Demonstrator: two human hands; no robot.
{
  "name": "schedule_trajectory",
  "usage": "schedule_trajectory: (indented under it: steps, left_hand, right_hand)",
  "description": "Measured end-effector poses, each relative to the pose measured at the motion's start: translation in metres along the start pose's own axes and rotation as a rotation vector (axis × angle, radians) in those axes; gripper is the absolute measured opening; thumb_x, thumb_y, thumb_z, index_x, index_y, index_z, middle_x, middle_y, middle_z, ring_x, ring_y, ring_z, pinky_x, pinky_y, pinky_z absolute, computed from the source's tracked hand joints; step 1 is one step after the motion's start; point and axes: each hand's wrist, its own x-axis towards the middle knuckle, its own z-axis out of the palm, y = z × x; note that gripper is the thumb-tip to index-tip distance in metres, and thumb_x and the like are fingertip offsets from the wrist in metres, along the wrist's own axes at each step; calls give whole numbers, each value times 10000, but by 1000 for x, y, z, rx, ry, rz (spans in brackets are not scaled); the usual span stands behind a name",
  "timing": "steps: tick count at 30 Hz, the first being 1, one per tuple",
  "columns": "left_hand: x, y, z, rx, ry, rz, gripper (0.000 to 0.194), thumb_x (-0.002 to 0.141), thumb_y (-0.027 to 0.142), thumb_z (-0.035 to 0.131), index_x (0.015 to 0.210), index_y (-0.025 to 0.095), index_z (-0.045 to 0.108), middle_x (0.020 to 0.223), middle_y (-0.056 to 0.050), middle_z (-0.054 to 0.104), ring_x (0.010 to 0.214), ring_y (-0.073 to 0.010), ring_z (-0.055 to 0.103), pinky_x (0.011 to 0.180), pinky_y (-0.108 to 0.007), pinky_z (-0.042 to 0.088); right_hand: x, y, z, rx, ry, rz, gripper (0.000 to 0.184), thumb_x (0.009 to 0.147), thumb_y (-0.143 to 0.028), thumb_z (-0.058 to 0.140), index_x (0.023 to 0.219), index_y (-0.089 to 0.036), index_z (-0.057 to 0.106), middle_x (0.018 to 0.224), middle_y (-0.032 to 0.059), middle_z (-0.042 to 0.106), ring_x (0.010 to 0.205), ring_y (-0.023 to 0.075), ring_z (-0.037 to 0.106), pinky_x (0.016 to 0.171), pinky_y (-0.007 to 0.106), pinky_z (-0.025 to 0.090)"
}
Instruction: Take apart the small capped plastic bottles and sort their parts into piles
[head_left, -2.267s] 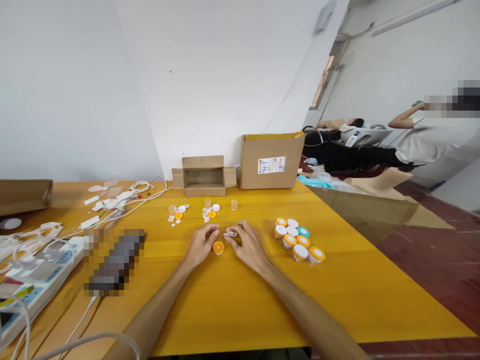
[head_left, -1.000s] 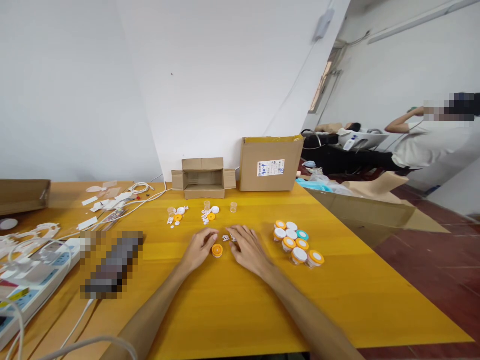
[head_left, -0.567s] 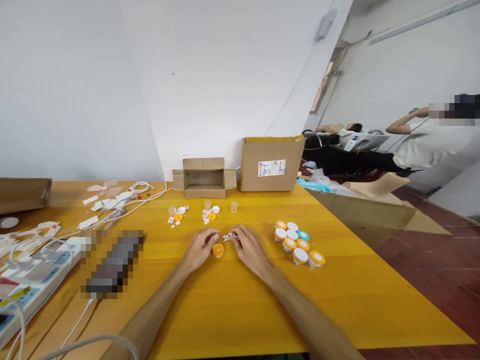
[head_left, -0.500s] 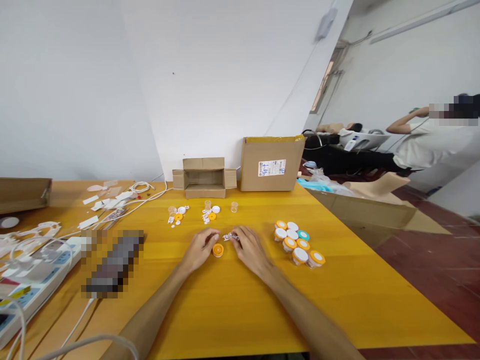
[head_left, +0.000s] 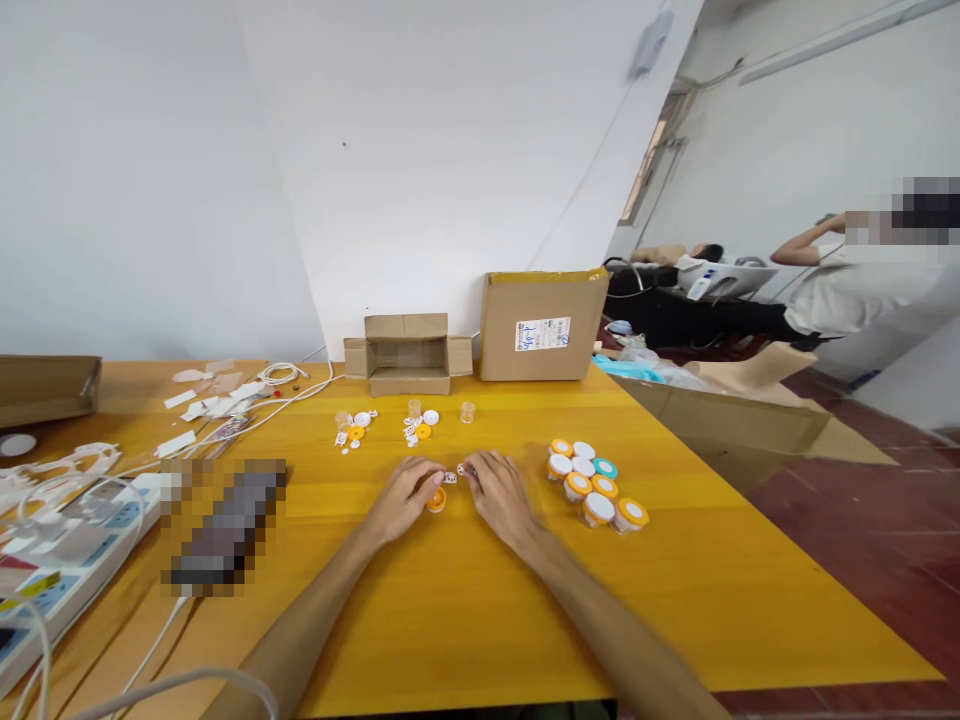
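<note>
My left hand is closed in a pinch at the edge of a small white piece with dark holes. Just across from it, my right hand pinches another small white piece with holes. The two pieces are close together, a little above or on the tabletop; which one I cannot tell. Partly covered by the left fingertips, an orange round cap sits on the table. Beyond the hands lie two groups of loose parts, with an orange ring, a white cap and a clear cup in one.
Capped clear cups cluster to the right of my hands. An open carton and a taped box stand by the wall. A pixelated phone-like device and a power strip with cables lie left. Another person sits at far right.
My left hand has moved slightly right, over the orange cap's edge, and its fingers have come to one white piece. The white pieces now show apart between the two hands.
</note>
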Motion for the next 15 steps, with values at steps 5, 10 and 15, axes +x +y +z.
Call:
schedule_trajectory:
  steps: [5, 10, 15]
  left_hand:
    - [0, 0, -1, 9, -10, 26, 330, 944, 426, 467, 986, 228, 728, 1007, -56, 729, 981, -229, 626, 969, -358, 458]
    - [0, 3, -1, 15, -31, 51, 326, 949, 406, 458, 977, 224, 728, 1010, -65, 728, 988, -232, 629, 961, -365, 452]
    - [0, 4, -2, 15, -70, 44, 303, 947, 387, 469, 984, 226, 723, 1035, -64, 733, 1012, -234, 626, 976, -369, 438]
  right_hand:
    - [1, 2, -1, 49, 8, 16, 200, 892, -62, 529, 831, -227, 626, 820, 40, 677, 824, 223, 582, 720, 316, 392]
    - [2, 0, -3, 147, 23, 33, 170, 914, -98, 542, 837, -220, 632, 853, 36, 693, 853, 222, 581, 752, 324, 400]
    - [1, -3, -4, 179, -2, 7, 148, 905, -96, 557, 869, -217, 634, 889, 38, 696, 886, 221, 583, 771, 326, 405]
